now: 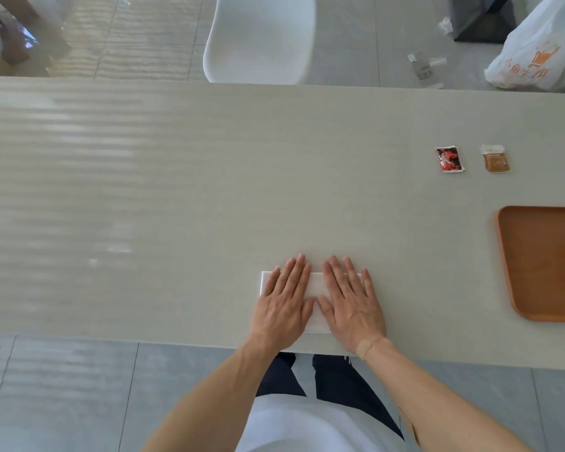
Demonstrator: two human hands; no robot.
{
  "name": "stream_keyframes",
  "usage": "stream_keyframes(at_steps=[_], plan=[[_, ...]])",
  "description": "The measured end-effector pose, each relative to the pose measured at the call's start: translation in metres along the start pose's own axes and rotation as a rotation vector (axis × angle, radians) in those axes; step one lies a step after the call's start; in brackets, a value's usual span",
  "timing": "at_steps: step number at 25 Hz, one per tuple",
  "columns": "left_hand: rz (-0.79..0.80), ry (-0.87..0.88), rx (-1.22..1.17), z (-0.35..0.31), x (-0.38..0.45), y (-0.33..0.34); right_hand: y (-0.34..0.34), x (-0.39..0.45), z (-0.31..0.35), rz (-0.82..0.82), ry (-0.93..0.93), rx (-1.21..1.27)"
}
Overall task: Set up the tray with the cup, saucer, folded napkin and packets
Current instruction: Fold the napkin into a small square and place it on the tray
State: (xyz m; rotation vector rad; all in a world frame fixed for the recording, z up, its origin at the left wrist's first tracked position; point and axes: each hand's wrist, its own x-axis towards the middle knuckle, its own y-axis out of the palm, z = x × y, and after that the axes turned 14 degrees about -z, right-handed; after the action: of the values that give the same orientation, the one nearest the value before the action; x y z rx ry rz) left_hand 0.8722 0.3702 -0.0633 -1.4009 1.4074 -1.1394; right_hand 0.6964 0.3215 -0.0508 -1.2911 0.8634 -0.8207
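Flat on the pale table (209,177), near its front edge, a white napkin (315,287) lies pressed under both of a person's palms. Left hand (282,305) and right hand (351,308) rest side by side on it, fingers spread and extended, gripping nothing; thumbs nearly meet over the paper's middle. A round adhesive bandage (364,348) sits on the right wrist. Well off to the right, a wooden tray (542,265) runs out of view at the picture's edge; what shows of it is bare. Beyond the tray, two small packets lie apart on the tabletop: a red and black packet (450,159) and a brown sauce packet (495,162) just beside it. Across the table stands a white moulded chair (261,40), and a printed white plastic bag (532,50) sits on the floor at upper right.
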Motion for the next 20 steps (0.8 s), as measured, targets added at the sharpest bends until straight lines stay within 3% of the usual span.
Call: stream_keyframes(at_steps=[5, 13, 20], plan=[[0.03, -0.059, 0.05, 0.042, -0.015, -0.014, -0.007, -0.008, -0.021, 0.06, 0.071, 0.0], [0.092, -0.029, 0.058, 0.048, -0.006, -0.036, -0.021, -0.003, -0.035, 0.138, 0.011, 0.044], [0.222, -0.373, -0.123, 0.042, 0.027, -0.062, -0.026, -0.025, -0.064, 0.188, 0.001, 0.023]])
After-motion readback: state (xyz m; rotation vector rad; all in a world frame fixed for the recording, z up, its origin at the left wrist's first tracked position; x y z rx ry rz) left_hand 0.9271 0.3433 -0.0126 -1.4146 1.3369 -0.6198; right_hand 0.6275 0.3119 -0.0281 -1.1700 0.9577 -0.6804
